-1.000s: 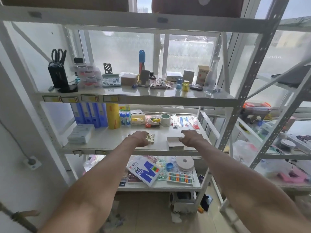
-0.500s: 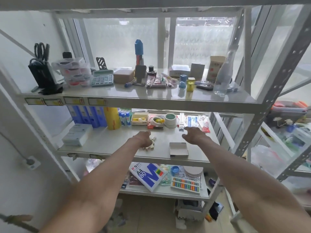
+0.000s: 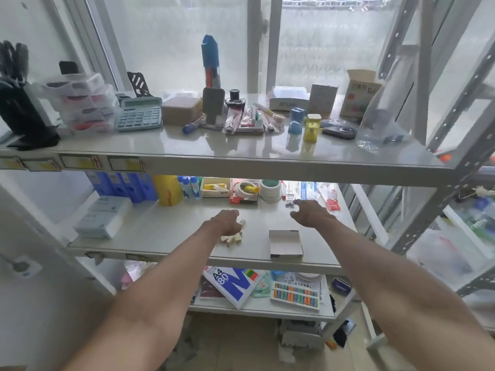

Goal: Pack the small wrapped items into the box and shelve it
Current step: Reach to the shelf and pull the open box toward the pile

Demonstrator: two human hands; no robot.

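A small grey cardboard box (image 3: 285, 242) lies near the front edge of the middle shelf (image 3: 174, 236). Left of it, a little pile of small cream wrapped items (image 3: 232, 238) rests on the shelf. My left hand (image 3: 226, 222) covers the back of that pile with its fingers curled down onto the items; whether it grips any is hidden. My right hand (image 3: 310, 212) hovers behind the box, apart from it, fingers spread and holding nothing.
Behind the hands stand blue binders (image 3: 126, 186), a yellow roll (image 3: 167, 190), glue bottles, tape rolls (image 3: 270, 190) and pen packs. A stack of pale boxes (image 3: 104, 216) sits at the shelf's left. The upper shelf (image 3: 241, 156) overhangs, crowded with a calculator (image 3: 139, 116).
The camera has come closer and lower. My right hand let go of the box and moved back behind it, fingers opening. My left hand stays on the pile of wrapped items.
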